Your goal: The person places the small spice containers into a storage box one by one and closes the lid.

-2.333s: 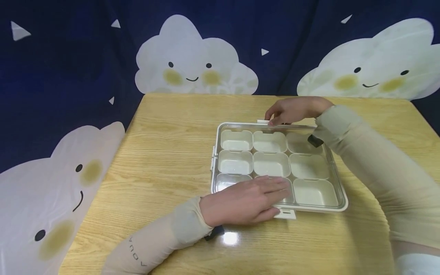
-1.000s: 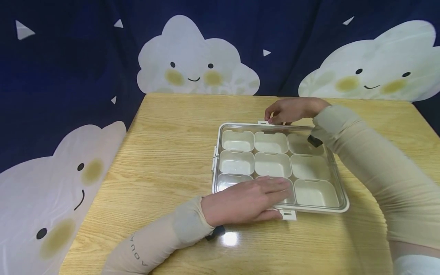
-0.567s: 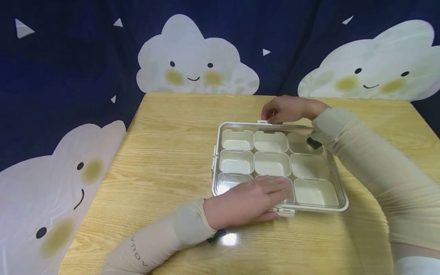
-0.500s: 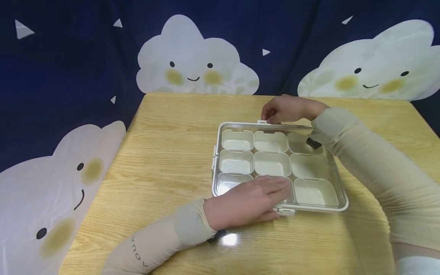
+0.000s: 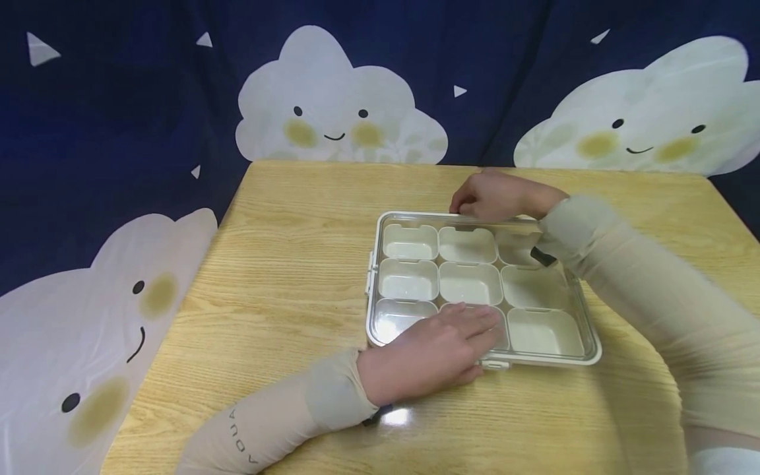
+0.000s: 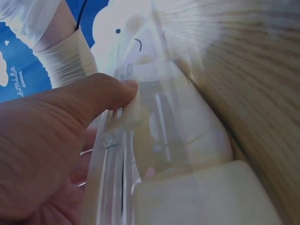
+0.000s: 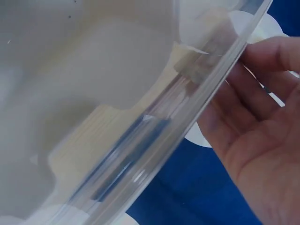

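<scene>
On the table sits a white storage box [image 5: 471,284] with a clear lid and several cream compartments in rows. My left hand [image 5: 433,353] lies over its near edge, fingers straight on the lid. In the left wrist view, the left thumb [image 6: 112,91] presses a white latch [image 6: 127,112] on the box's side. Part of that near latch [image 5: 495,364] shows beside the hand in the head view. At the far edge, my right hand [image 5: 495,196] has its fingers curled against the rim, hiding the far latch. The right wrist view has those fingers [image 7: 243,93] against the box's outer wall.
Another latch [image 5: 371,272] sits on the box's left side. Wooden tabletop [image 5: 285,264] surrounds the box. A dark blue cloth [image 5: 487,39] with cloud faces hangs behind the table and at its left.
The near and far latches stuck outward earlier; the near one now lies down against the side, and the far one is out of sight under my right hand. The box has stayed put.
</scene>
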`<state>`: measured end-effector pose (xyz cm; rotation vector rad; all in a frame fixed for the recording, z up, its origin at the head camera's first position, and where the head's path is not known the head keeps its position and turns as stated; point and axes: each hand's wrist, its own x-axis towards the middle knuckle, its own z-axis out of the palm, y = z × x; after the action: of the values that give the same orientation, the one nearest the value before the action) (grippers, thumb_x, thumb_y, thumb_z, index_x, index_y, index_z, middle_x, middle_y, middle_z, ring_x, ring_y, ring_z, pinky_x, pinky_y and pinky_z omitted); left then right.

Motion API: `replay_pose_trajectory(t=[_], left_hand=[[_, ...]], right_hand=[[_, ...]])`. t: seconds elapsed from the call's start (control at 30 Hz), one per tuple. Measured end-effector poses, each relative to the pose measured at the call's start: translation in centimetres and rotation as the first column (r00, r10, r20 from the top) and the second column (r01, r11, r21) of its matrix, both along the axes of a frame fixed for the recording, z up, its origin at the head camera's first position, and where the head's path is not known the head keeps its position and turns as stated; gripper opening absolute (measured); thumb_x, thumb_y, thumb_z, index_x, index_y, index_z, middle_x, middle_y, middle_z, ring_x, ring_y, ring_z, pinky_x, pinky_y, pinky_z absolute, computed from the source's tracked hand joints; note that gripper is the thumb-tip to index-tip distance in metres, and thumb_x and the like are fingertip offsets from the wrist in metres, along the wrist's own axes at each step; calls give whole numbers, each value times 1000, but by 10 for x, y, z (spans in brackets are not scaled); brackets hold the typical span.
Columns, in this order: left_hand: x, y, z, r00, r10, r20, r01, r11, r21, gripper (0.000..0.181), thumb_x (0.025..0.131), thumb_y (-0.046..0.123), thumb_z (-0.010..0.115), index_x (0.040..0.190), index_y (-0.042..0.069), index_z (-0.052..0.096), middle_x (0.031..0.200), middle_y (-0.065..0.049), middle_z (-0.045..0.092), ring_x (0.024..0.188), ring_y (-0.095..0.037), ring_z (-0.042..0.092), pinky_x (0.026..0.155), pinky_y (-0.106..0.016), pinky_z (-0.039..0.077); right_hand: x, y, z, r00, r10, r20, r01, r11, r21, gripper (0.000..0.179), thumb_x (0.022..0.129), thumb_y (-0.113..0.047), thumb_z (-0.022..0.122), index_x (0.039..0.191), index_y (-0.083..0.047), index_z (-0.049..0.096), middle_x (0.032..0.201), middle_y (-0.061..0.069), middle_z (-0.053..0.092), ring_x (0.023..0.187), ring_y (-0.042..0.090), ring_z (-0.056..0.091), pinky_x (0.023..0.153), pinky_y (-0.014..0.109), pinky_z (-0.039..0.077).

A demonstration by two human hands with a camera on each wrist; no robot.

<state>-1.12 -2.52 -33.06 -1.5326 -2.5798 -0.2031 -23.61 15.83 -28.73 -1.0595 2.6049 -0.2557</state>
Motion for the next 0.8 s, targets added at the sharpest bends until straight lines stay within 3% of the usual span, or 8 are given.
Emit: replay_pose_trajectory(t=[0.23, 0.53, 0.8], left_hand=[[2, 3, -5, 989, 11, -148, -2, 998, 58, 31, 95, 21, 61, 125, 16, 63, 135, 4, 66, 137, -13, 56, 118, -31, 45], [3, 4, -8, 961, 27, -276, 2, 995, 102, 28, 96, 7, 45, 115, 13, 65, 123, 5, 70, 123, -13, 62, 109, -28, 52], [5, 2, -8, 931, 17, -365, -25, 1000, -19, 39, 101, 3, 38, 128, 15, 63, 133, 4, 69, 130, -15, 61, 108, -32, 55]], right_hand=[[1, 1, 0, 996, -27, 89, 26, 1000, 11, 21, 95, -31, 71, 104, -14, 80, 91, -2, 79, 84, 11, 65, 81, 31, 52], [-4, -2, -1, 991, 6, 135, -11, 999, 36, 18, 96, -27, 72, 102, -12, 78, 86, -1, 75, 80, 13, 61, 77, 31, 50], [-7, -6, 2, 974, -1, 226, -11, 999, 53, 15, 96, -24, 71, 97, -10, 77, 75, -4, 65, 73, 12, 54, 69, 28, 45]])
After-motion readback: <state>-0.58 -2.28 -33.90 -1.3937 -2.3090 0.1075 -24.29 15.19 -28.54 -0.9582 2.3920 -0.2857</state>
